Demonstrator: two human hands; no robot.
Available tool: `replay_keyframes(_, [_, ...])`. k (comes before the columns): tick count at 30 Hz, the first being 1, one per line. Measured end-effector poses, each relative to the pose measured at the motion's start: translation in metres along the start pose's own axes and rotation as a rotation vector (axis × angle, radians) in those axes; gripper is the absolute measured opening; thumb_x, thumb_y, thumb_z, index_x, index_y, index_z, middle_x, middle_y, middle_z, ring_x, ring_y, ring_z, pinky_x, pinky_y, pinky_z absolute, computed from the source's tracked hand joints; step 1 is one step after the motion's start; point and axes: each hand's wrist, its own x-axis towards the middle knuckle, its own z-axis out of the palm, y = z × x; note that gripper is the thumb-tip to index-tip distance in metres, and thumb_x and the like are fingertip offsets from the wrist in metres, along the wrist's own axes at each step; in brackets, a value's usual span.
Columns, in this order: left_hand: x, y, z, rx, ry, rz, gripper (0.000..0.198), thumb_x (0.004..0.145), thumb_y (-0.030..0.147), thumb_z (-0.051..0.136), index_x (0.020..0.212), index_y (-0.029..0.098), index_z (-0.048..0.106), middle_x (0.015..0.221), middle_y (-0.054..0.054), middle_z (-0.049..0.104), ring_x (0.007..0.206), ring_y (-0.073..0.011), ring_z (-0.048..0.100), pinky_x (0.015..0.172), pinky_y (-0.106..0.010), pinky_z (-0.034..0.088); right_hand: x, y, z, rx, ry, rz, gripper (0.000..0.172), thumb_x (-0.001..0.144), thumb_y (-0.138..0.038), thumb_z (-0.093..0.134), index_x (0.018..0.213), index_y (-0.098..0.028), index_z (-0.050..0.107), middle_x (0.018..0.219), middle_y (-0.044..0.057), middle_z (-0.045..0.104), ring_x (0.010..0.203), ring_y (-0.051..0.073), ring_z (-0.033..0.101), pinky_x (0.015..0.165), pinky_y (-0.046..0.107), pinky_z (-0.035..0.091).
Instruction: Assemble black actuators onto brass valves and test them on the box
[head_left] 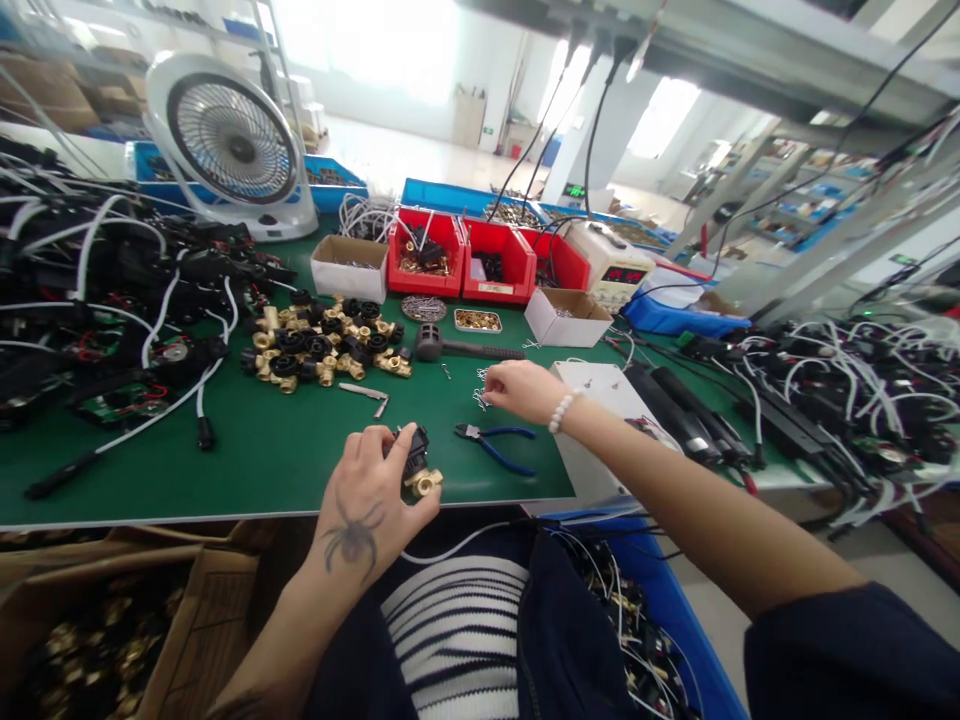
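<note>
My left hand [367,485] is closed around a brass valve fitting with a black plastic body [421,470], held just above the front of the green bench. On the right, the fingers of my right hand [517,390] are pinched together over a small pile of wire clips [481,388]; whether a clip sits between the fingertips is hidden. Blue-handled cutting pliers [504,446] lie between my hands, jaws pointing left. A small bent metal tool [367,396] rests beyond my left hand, and a single clip [446,371] lies apart from the pile.
Brass fittings [322,345] are heaped behind my left hand. A black-handled tool [465,347] lies before red bins [495,262] and small trays. Wired black units [135,290] crowd the left side; a white box [600,400] stands right. A fan [232,140] stands at the back.
</note>
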Motion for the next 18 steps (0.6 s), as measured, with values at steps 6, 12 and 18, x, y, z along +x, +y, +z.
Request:
replay_keyframes(6, [0.015,-0.003,0.004,-0.034,-0.041,0.029,0.054,0.076,0.033,0.065,0.125,0.011,0.059,0.108,-0.014,0.057,0.098,-0.0313,0.054,0.090,-0.048,0.052,0.034,-0.018,0.030,-0.003,-0.116,0.100,0.031,0.092,-0.032,0.062,0.117,-0.014,0.062,0.120,0.012,0.063,0.102,0.022,0.064,0.087,0.040,0.054])
replay_keyframes(12, [0.010,-0.014,0.004,-0.112,-0.031,0.019,0.059,0.080,0.042,0.068,0.131,0.015,0.054,0.125,-0.016,0.055,0.116,-0.0339,0.052,0.097,-0.051,0.049,0.020,-0.026,0.016,0.242,-0.021,0.061,0.016,0.090,-0.022,0.062,0.103,-0.013,0.063,0.110,0.010,0.065,0.100,0.021,0.063,0.089,0.040,0.052])
replay_keyframes(18, [-0.005,0.021,-0.033,-0.682,0.258,-0.190,0.010,0.093,0.028,0.057,0.098,0.021,0.062,0.091,-0.001,0.064,0.084,-0.0142,0.062,0.077,-0.026,0.054,-0.062,-0.062,0.005,1.113,0.069,-0.142,0.019,0.077,-0.015,0.049,0.095,-0.023,0.048,0.090,0.000,0.056,0.075,0.012,0.057,0.082,0.033,0.054])
